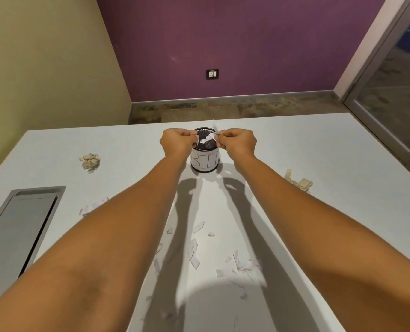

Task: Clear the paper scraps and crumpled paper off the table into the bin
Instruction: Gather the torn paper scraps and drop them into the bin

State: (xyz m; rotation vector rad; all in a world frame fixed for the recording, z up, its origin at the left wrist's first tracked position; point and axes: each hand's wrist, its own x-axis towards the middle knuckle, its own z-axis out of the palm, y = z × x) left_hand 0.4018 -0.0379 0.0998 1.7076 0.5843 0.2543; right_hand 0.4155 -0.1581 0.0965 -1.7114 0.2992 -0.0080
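Both hands, left point(176, 142) and right point(238, 143), pinch white paper scraps point(207, 139) over the black mesh bin point(205, 155), upper centre; loose release may scatter scraps onto the pale surface point(319, 144).

We count two hands point(179, 141) point(238, 142), one bin point(205, 161), two crumpled paper balls point(90, 161) point(298, 180), one scrap point(207, 139) over the bin, and many loose scraps point(195, 257) across one table point(331, 149), too scattered to number exactly.

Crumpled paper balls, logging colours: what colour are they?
Beige, both crumpled paper balls; head view shows them.
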